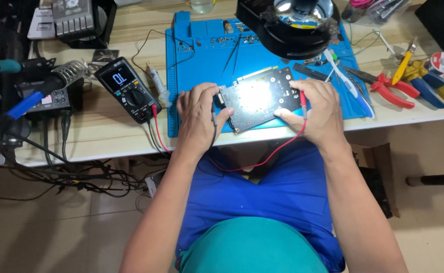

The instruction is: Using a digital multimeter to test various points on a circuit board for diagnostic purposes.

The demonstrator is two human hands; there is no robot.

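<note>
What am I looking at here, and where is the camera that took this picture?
The camera sits on a person's head and looks down at their own two bare hands and lap. They sit at a wooden workbench with a blue work mat on it. Both hands hold a dark circuit board lit from a round lamp above. The left hand pinches a thin dark probe at the board's left edge; the right hand holds a red probe at its right edge. Their wires run to a black meter with a dial, left of the mat. Red pliers lie at right, a soldering iron stand at left.
</note>
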